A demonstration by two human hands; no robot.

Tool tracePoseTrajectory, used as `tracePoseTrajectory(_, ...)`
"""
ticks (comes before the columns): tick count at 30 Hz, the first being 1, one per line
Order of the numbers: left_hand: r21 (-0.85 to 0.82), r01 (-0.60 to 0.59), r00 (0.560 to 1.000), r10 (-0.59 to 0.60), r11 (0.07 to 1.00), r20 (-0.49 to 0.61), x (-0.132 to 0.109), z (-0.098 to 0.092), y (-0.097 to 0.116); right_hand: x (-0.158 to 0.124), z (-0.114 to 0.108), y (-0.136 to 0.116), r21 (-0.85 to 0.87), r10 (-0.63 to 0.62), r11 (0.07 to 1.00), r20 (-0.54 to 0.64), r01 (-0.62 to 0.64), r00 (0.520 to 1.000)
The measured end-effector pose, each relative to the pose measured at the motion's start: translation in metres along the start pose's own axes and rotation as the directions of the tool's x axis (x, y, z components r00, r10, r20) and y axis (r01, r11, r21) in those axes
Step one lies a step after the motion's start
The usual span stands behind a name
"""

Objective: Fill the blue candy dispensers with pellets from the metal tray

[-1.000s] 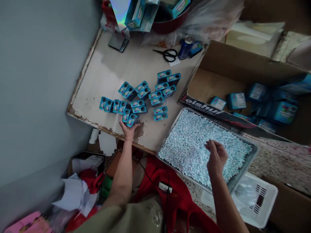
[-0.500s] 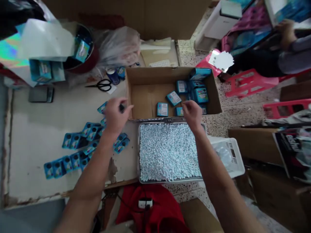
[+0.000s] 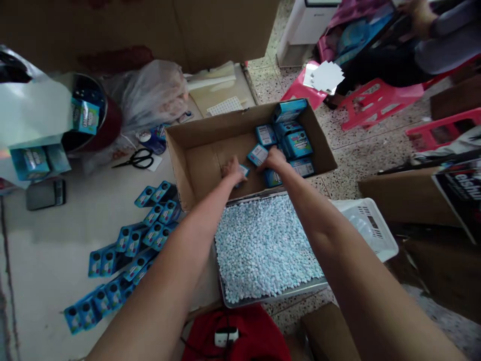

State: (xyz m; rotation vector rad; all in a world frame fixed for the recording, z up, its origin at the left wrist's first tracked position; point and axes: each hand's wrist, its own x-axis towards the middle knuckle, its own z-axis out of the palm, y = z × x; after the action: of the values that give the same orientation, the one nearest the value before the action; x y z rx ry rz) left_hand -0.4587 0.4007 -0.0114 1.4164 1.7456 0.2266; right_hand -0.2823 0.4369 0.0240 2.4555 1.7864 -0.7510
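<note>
Both my hands reach into an open cardboard box (image 3: 195, 175) that holds several small blue printed boxes. My left hand (image 3: 233, 172) closes around one small blue box (image 3: 244, 170), mostly hidden by the fingers. To its right, my right hand (image 3: 274, 158) has its fingers closed at the edge of another small blue box (image 3: 257, 155), which lies tilted with a white panel facing up. More blue boxes (image 3: 298, 144) are grouped at the right end of the carton. In front of the carton sits a metal tray (image 3: 276, 297) full of small pale blue and white pieces.
Rows of open-holed blue cartons (image 3: 108, 260) stand on the table at left. Black scissors (image 3: 137, 158), a blue can (image 3: 152, 142), a scale (image 3: 45, 194) and a red pot (image 3: 112, 125) lie beyond. A white basket (image 3: 387, 240) is at right. Another person sits near a pink stool (image 3: 379, 100).
My hands have moved from above the carton's near edge down into it, my left hand going right and onto a small blue box. The whole view has turned and shifted.
</note>
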Motion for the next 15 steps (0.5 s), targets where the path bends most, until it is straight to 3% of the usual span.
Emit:
tracePoseTrajectory(3,-0.142,-0.23,0.97,0.215,0.963,-0.113,0.001,-0.04,-0.025,-0.015,-0.019,-0.002,0.094,-0.017,0.995,-0.138,0.03,0.99)
tracePoseTrajectory(6,-0.306,-0.556,0.827,0.474,0.773,-0.304,-0.021,-0.082,-0.048,-0.058,-0.035,-0.006,0.307,-0.184,0.9,-0.377,0.31,0.908)
tracePoseTrajectory(8,-0.433,-0.638,0.77,0.525,0.636,-0.363,-0.052,-0.102,-0.057,-0.102,-0.04,-0.004,0.484,-0.214,0.741,-0.487,0.466,0.847)
tracePoseTrajectory(9,-0.517,-0.63,0.775,0.516,0.58,-0.366,-0.071,-0.108,-0.059,-0.126,-0.04,-0.001,0.575,-0.19,0.659,-0.497,0.485,0.847)
tracePoseTrajectory(11,-0.697,-0.544,0.822,0.463,0.467,-0.331,-0.112,-0.114,-0.058,-0.173,-0.036,0.007,0.777,-0.099,0.465,-0.431,0.424,0.897)
tracePoseTrajectory(13,-0.842,-0.395,0.886,0.396,0.368,-0.243,-0.152,-0.111,-0.053,-0.211,-0.027,0.019,0.932,-0.002,0.254,-0.267,0.258,0.964)
tracePoseTrajectory(15,-0.932,-0.215,0.941,0.317,0.293,-0.118,-0.185,-0.102,-0.047,-0.236,-0.016,0.033,0.993,0.073,0.101,-0.069,0.061,0.995)
